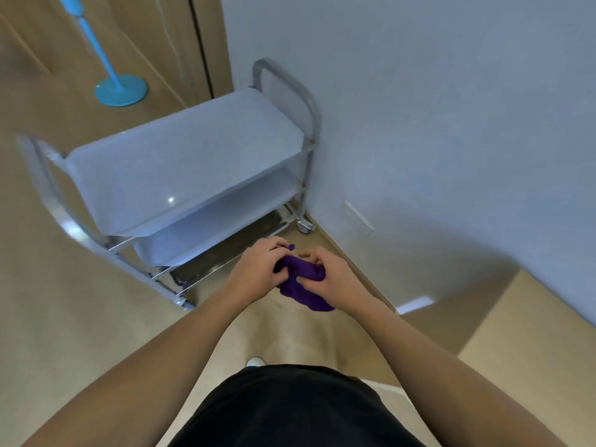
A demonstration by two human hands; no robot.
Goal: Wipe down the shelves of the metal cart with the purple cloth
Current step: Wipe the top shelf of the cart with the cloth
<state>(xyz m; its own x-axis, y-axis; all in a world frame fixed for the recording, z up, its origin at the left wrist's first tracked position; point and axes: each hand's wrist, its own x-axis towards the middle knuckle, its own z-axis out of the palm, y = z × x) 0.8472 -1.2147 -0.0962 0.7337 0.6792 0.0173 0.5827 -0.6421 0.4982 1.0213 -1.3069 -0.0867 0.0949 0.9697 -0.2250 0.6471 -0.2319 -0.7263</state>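
A metal cart (pixel 180 162) with a top shelf, a middle shelf and a dark bottom shelf stands on castors against the wall, ahead and to the left. The purple cloth (pixel 303 285) is bunched between both hands, in the air in front of the cart's lower right corner. My left hand (pixel 258 272) grips the cloth's left side. My right hand (pixel 332 279) pinches its right side, and a fold hangs below. Neither hand touches the cart.
A blue stand with a round base (pixel 121 90) sits on the floor beyond the cart, near a wooden door (pixel 167 37). A pale wall (pixel 451 124) runs along the right, with a wall plate (pixel 358 217) low down. Tan floor surrounds my feet.
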